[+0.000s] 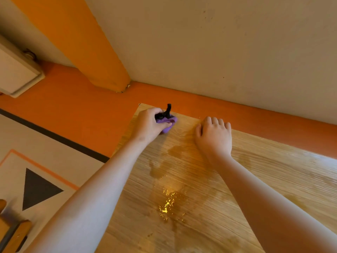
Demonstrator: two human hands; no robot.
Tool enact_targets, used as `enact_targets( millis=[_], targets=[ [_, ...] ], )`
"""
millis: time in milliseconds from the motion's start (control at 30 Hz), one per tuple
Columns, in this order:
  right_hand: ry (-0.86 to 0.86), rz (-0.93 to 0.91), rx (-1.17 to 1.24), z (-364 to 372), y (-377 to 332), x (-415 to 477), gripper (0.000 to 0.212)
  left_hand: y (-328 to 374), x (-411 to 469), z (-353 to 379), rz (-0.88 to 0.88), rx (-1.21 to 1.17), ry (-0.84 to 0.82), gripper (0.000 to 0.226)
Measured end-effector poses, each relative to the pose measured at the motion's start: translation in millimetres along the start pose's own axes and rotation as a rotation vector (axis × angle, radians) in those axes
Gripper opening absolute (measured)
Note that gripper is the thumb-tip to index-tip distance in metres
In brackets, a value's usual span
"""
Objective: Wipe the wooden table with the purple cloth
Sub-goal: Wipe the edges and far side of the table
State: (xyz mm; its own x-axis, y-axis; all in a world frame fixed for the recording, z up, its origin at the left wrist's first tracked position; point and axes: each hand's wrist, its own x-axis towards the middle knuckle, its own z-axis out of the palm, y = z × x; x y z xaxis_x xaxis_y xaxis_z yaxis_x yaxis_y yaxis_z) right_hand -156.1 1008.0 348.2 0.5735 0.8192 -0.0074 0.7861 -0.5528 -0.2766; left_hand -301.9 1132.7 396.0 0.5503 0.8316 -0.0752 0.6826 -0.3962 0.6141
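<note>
The wooden table [255,183] fills the lower right of the head view, its far edge against an orange wall band. My left hand [148,125] grips a bunched purple cloth [166,123] with a black part sticking up, pressed on the table near its far left corner. My right hand [215,137] rests palm down on the tabletop to the right of the cloth, fingers bent at the far edge and holding nothing. A wet patch with glinting droplets [169,203] lies between my forearms.
An orange pillar [87,44] meets the wall left of the table corner. The floor on the left carries a black stripe and a dark triangle mark [38,189]. A wooden chair part [12,232] shows at the bottom left. A white panel [16,70] hangs at the upper left.
</note>
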Motion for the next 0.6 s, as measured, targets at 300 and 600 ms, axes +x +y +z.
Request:
enact_targets(
  millis=[300,600],
  targets=[
    [-0.005,-0.001,-0.010,-0.1,0.0,0.8,0.037,-64.8,-8.1,-41.8,-0.381,-0.081,0.327,0.037],
    [0.015,-0.007,-0.011,0.2,1.0,0.8,0.035,-26.9,17.1,-25.8,-0.159,-0.030,0.315,0.051]
  ],
)
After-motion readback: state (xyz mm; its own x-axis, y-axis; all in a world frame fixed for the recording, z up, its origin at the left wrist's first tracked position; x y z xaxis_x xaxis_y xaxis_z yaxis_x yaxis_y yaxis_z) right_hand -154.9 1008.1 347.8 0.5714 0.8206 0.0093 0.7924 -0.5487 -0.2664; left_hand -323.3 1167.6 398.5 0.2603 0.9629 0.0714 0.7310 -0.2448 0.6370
